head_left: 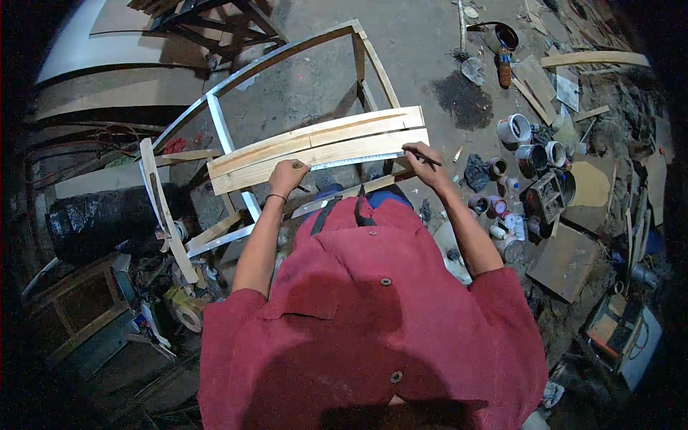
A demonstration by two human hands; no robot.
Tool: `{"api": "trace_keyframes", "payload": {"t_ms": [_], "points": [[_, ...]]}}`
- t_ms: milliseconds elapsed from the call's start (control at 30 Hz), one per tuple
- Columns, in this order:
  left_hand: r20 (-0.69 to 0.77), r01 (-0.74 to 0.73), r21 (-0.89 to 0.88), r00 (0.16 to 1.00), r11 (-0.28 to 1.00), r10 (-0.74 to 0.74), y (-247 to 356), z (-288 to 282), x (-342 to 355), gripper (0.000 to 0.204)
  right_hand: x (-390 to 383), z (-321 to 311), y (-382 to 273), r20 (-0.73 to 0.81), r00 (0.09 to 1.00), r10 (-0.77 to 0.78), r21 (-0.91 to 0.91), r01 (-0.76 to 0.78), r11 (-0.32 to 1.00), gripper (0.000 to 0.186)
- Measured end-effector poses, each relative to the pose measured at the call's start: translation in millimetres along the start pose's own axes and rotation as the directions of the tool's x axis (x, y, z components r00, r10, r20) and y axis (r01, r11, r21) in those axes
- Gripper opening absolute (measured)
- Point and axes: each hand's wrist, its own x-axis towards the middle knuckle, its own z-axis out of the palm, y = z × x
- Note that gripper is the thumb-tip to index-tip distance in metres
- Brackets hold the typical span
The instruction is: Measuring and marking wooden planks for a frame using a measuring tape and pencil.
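Two pale wooden planks lie side by side across a wooden frame in front of me. Along the nearer plank stretches a pale measuring tape, close to its near edge. My left hand is closed at the tape's left end, over the plank's edge. At the other end, by the plank's right corner, my right hand is closed around a dark pencil-like stick. Its fingertips reach the tape's end; whether they grip the tape too I cannot tell.
Paint tins and tubs crowd the floor on the right, with several small bottles and a board. A black drum lies at left, near an upright wooden slat. A dark trestle stands far back.
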Motion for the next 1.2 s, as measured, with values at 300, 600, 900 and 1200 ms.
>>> {"api": "trace_keyframes", "payload": {"t_ms": [300, 600, 900, 1200], "points": [[0.041, 0.006, -0.05, 0.999, 0.999, -0.004, -1.2, -3.1, 1.1, 0.041, 8.1, 13.0, 23.2, 0.111, 0.99, 0.089, -0.089, -0.079, 0.993, 0.023], [0.091, 0.035, -0.055, 0.995, 0.998, -0.03, -0.8, -5.3, 3.5, 0.041, 13.2, 16.5, 32.2, 0.071, 0.975, 0.211, 0.068, -0.216, 0.974, 0.024], [0.079, -0.03, -0.071, 0.996, 0.997, 0.035, 4.2, -8.5, -0.3, 0.041, 9.0, 8.2, 42.9, 0.057, 0.985, 0.161, 0.154, -0.168, 0.974, 0.024], [0.078, 0.014, -0.025, 0.997, 1.0, -0.012, 8.1, -8.5, 0.6, 0.039, -30.7, -20.1, 76.0, -0.3, 0.904, 0.304, 0.309, -0.209, 0.928, 0.033]]}}
